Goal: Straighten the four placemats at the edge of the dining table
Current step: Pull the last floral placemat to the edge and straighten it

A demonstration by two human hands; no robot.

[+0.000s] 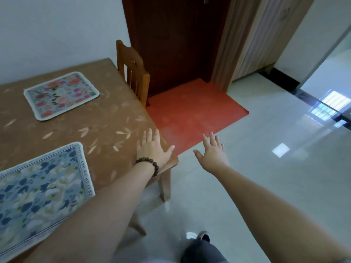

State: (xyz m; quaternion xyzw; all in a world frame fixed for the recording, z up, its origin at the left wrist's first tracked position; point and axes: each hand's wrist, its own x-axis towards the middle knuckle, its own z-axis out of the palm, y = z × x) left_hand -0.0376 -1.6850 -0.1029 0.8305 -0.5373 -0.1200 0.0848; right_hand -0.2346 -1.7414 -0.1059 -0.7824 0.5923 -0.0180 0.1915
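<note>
Two placemats show on the brown leaf-patterned table [106, 118]. A pink floral placemat [61, 95] lies at the far side, turned at an angle to the table's edge. A blue floral placemat [38, 194] lies near me at the left, also skewed and cut off by the frame. My left hand [153, 149], with a bead bracelet on the wrist, is flat and open over the table's right corner, holding nothing. My right hand [213, 154] hovers open over the floor, right of the table. No other placemats are in view.
A wooden chair [133, 73] stands at the table's far right side in front of a dark red door [176, 44]. A second chair's seat and legs [165, 185] sit under the near corner. An orange mat [191, 112] covers the floor by the door.
</note>
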